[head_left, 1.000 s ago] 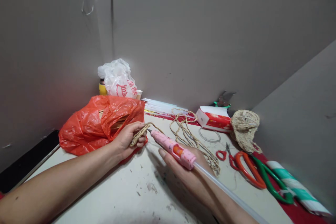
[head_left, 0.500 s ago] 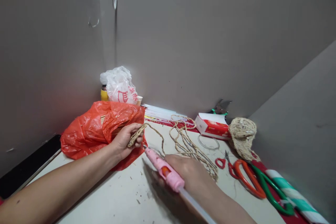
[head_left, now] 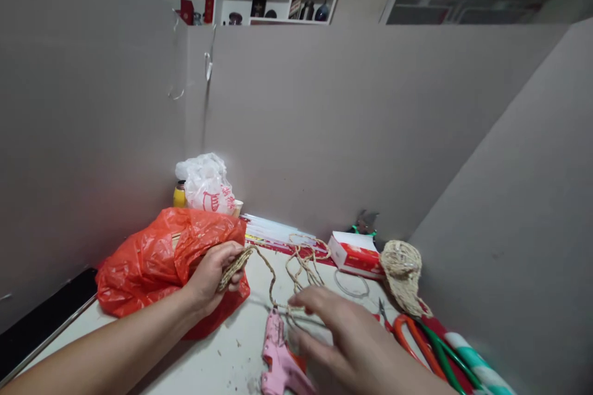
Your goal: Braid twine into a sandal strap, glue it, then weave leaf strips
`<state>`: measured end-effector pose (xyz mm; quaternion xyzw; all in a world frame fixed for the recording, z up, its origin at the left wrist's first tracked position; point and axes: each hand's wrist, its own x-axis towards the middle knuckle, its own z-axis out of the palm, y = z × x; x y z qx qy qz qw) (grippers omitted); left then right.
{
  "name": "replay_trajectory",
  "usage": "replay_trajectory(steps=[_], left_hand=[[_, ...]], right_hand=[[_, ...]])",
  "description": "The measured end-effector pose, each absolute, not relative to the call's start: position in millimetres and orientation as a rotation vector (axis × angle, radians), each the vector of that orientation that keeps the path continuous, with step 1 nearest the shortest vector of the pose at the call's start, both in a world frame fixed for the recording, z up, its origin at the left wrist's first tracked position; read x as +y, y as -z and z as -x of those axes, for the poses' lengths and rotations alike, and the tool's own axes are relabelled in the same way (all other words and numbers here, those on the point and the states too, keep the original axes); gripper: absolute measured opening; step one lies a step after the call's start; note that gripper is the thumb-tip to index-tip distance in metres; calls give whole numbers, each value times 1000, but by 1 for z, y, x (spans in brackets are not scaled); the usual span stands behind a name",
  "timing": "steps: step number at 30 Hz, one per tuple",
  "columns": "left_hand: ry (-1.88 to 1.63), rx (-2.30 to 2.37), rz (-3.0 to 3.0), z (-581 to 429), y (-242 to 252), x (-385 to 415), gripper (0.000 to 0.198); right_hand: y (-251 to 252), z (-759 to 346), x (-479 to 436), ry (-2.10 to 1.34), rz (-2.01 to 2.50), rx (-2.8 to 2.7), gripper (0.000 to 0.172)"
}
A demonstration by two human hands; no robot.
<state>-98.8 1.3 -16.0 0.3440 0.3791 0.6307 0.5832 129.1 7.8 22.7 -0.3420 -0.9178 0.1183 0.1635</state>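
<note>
My left hand (head_left: 214, 279) is closed around a flat coiled piece of straw rope (head_left: 233, 270), in front of the red plastic bag. From this piece a single strand (head_left: 270, 274) runs down to the table beside the nozzle of a pink hot glue gun (head_left: 278, 355). The glue gun lies on the table, its nozzle pointing away from me. Just right of it hovers my right hand (head_left: 345, 333), thumb and fingers apart, holding nothing that I can see. Its fingertips are close to the loose straw rope (head_left: 303, 268) and hide part of it.
A red plastic bag (head_left: 152, 259) fills the table's left side. Clear glue sticks (head_left: 273, 229) lie along the back, near a red-and-white box (head_left: 356, 254). At right are a woven straw piece (head_left: 402, 265), orange-handled scissors (head_left: 407, 336) and a green-and-white striped roll (head_left: 477, 361). Grey partitions enclose the table.
My right hand has let go of the glue gun, which now lies on the table, and has opened beside it. My left hand keeps its hold. The view has tilted up, showing shelves.
</note>
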Motion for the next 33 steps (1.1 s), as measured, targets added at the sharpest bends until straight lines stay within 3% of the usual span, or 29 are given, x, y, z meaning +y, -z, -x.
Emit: replay_trajectory(steps=[5, 13, 33], left_hand=[[-1504, 940, -937, 90, 6, -10, 19], [-1556, 996, -1007, 83, -5, -21, 23], [-1587, 917, -930, 68, -8, -31, 22]], right_hand=[[-38, -96, 28, -638, 817, -2140, 27], [-38, -65, 29, -1270, 602, -1948, 24], [-37, -75, 18, -1276, 653, -1868, 32]])
